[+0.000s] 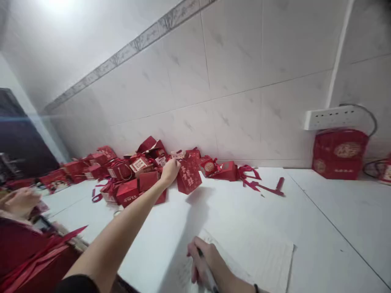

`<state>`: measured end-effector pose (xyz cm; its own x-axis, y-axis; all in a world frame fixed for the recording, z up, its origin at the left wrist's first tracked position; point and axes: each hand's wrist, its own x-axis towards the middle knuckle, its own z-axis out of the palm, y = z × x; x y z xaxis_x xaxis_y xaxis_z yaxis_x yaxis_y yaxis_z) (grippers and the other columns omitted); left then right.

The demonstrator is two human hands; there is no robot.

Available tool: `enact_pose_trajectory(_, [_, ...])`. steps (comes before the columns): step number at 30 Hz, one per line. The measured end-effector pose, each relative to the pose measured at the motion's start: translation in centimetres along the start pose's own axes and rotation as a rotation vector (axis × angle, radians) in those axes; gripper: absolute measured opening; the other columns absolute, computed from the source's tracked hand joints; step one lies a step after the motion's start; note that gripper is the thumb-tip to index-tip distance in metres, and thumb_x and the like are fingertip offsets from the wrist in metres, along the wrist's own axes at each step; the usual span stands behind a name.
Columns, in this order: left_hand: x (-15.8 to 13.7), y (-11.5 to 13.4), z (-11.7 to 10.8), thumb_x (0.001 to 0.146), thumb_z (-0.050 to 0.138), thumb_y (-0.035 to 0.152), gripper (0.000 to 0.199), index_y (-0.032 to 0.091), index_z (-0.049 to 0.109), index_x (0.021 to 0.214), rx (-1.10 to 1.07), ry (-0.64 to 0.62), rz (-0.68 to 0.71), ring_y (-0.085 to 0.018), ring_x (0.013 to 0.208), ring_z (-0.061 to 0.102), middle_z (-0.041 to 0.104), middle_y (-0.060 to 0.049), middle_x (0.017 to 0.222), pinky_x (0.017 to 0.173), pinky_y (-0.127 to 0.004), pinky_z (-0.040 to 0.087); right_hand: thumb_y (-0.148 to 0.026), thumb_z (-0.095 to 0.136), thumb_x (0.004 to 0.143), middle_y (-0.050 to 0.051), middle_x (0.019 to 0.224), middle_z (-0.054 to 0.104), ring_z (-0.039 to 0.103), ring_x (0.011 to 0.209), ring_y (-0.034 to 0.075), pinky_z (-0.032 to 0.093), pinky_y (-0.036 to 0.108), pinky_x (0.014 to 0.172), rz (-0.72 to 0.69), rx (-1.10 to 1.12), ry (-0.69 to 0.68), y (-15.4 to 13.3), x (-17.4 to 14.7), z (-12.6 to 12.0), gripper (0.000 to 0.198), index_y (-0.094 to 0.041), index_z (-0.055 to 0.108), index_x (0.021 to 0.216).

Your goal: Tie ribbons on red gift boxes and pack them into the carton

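Observation:
My left hand (171,171) reaches out over the table, its fingers closed on the top of a red gift box (188,177) with gold characters. The box hangs tilted beside the pile, and a shadow falls on the table below it. Near the front edge, my right hand (203,260) is wrapped round a pen (210,278) with a pale barrel. Under and beside this hand lies a sheet of paper (269,254) with faint lines or writing, too blurred to read.
Several red gift boxes (126,191) are heaped along the tiled wall. Red ribbon (253,183) lies right of them. A larger red box (339,156) stands under a white power strip (331,118). At far left, another person's hand (21,201) shows above red bags (36,260).

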<state>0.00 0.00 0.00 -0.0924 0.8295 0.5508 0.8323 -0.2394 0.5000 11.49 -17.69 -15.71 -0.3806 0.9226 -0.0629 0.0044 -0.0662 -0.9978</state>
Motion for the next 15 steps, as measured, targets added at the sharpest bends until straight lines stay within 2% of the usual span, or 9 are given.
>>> enact_pose_trajectory(4, [-3.2, -1.2, -5.5, 0.079, 0.041, 0.019, 0.022, 0.017, 0.044, 0.057, -0.016, 0.036, -0.001, -0.014, 0.06, 0.05, 0.052, 0.001, 0.058, 0.061, -0.025, 0.037, -0.071, 0.033, 0.079, -0.001, 0.047, 0.049, 0.045, 0.043, 0.011, 0.036, 0.021, 0.044, -0.207, -0.082, 0.086, -0.3, -0.8, -0.7, 0.056, -0.017, 0.048, 0.072])
enact_pose_trajectory(6, [-6.2, -1.5, -8.0, 0.082, 0.039, 0.025, 0.022, 0.016, 0.049, 0.064, -0.039, 0.046, -0.001, -0.014, 0.064, 0.052, 0.056, 0.0, 0.064, 0.062, -0.024, 0.039, -0.063, 0.036, 0.085, 0.001, 0.059, 0.053, 0.051, 0.054, 0.012, 0.039, 0.022, 0.05, -0.31, -0.084, 0.164, -0.5, -1.0, -1.4, 0.048, -0.018, 0.049, 0.076])
enact_pose_trajectory(8, [-9.8, -1.7, -9.8, 0.084, 0.037, 0.03, 0.023, 0.016, 0.054, 0.077, -0.074, 0.077, 0.016, -0.014, 0.069, 0.055, 0.06, -0.001, 0.074, 0.064, -0.024, 0.042, -0.06, 0.039, 0.086, 0.0, 0.067, 0.053, 0.049, 0.051, 0.012, 0.038, 0.022, 0.045, -0.344, -0.026, 0.266, -0.8, -1.0, -2.1, 0.043, -0.019, 0.047, 0.08])
enact_pose_trajectory(10, [-13.4, -1.9, -10.7, 0.085, 0.036, 0.029, 0.021, 0.017, 0.053, 0.084, -0.122, 0.119, 0.118, -0.014, 0.076, 0.056, 0.061, -0.003, 0.085, 0.066, -0.023, 0.043, -0.059, 0.042, 0.085, -0.001, 0.069, 0.051, 0.044, 0.044, 0.011, 0.035, 0.023, 0.04, -0.393, 0.016, 0.397, -1.3, -0.8, -2.7, 0.04, -0.019, 0.046, 0.081])
enact_pose_trajectory(12, [-16.4, -2.3, -10.8, 0.085, 0.036, 0.026, 0.017, 0.017, 0.051, 0.081, -0.155, 0.086, 0.288, -0.014, 0.082, 0.056, 0.059, -0.006, 0.092, 0.066, -0.023, 0.044, -0.052, 0.047, 0.085, 0.001, 0.073, 0.054, 0.05, 0.055, 0.014, 0.042, 0.026, 0.051, -0.538, -0.046, 0.482, -2.2, -0.7, -3.0, 0.033, -0.019, 0.048, 0.083])
enact_pose_trajectory(13, [-17.5, -2.6, -10.8, 0.085, 0.036, 0.023, 0.016, 0.017, 0.049, 0.079, -0.15, 0.022, 0.36, -0.013, 0.082, 0.056, 0.059, -0.006, 0.092, 0.067, -0.023, 0.044, -0.048, 0.048, 0.086, 0.003, 0.079, 0.056, 0.054, 0.066, 0.016, 0.045, 0.028, 0.061, -0.619, -0.101, 0.482, -2.7, -0.7, -3.1, 0.028, -0.019, 0.049, 0.086])
enact_pose_trajectory(15, [-18.9, -3.3, -10.5, 0.083, 0.033, 0.02, 0.014, 0.018, 0.047, 0.079, -0.104, -0.142, 0.414, -0.012, 0.075, 0.055, 0.058, -0.005, 0.085, 0.065, -0.023, 0.044, -0.04, 0.048, 0.087, 0.005, 0.092, 0.059, 0.056, 0.086, 0.019, 0.044, 0.032, 0.076, -0.732, -0.21, 0.413, -3.9, -0.9, -2.9, 0.021, -0.02, 0.051, 0.094])
